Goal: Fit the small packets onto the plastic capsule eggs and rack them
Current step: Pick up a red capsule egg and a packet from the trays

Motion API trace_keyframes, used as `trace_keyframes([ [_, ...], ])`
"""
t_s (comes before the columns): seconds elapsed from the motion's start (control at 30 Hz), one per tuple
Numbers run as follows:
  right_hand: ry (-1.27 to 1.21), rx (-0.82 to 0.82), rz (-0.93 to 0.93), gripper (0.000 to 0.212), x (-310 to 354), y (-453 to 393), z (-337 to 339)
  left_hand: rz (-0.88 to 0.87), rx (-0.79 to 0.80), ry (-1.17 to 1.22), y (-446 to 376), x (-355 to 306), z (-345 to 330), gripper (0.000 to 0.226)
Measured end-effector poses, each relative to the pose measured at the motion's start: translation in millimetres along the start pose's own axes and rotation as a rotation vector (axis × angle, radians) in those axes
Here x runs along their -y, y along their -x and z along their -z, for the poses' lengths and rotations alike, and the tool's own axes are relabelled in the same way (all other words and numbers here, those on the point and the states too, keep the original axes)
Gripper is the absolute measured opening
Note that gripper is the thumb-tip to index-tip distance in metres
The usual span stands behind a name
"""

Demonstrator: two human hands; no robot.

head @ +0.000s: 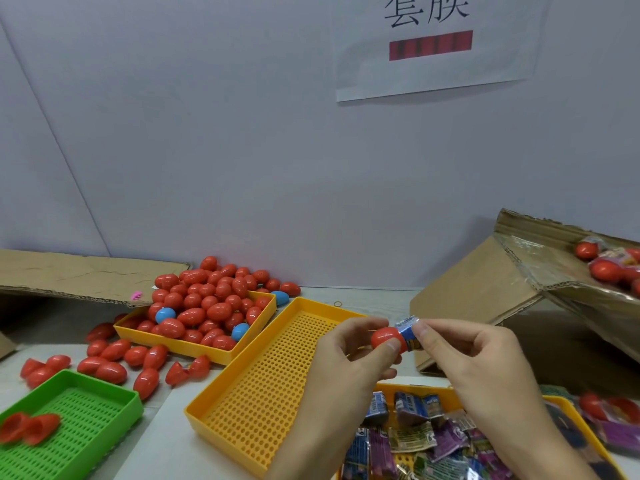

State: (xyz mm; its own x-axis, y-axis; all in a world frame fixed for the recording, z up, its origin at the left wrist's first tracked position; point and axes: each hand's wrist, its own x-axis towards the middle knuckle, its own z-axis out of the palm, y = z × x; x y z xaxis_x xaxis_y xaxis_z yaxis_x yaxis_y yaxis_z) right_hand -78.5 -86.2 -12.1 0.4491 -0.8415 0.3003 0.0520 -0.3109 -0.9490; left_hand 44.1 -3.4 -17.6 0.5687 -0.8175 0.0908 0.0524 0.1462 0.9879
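My left hand grips a red capsule egg above the right rim of an empty perforated yellow rack tray. My right hand pinches a small blue packet that sits over the egg's right end. A yellow tray at the bottom right holds several loose blue, purple and green packets. Another yellow tray at the back left is heaped with red eggs and a few blue ones.
Loose red eggs and egg halves lie on the table left of the trays. A green perforated tray at the bottom left holds two red halves. A tilted cardboard box with wrapped eggs stands at the right; flat cardboard lies back left.
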Motion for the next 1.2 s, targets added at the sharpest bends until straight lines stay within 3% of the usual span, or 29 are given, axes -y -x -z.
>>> trace_keyframes([
  [0.13,0.003,0.008,-0.003,0.006,-0.6,-0.3,1.0,-0.002,0.006,0.007,-0.6,0.5,0.1,0.019],
  [0.77,0.096,0.103,0.047,0.028,3.3,3.3,1.3,-0.05,0.061,-0.044,-1.3,1.4,0.4,0.018],
  [0.93,0.053,0.089,0.083,0.014,7.4,5.0,-2.6,-0.105,0.026,-0.114,0.1,1.7,-1.3,0.018],
  [1.2,-0.009,-0.018,-0.035,0.005,-0.8,0.6,-4.3,-0.117,-0.019,-0.194,-0.1,1.9,-1.1,0.018],
])
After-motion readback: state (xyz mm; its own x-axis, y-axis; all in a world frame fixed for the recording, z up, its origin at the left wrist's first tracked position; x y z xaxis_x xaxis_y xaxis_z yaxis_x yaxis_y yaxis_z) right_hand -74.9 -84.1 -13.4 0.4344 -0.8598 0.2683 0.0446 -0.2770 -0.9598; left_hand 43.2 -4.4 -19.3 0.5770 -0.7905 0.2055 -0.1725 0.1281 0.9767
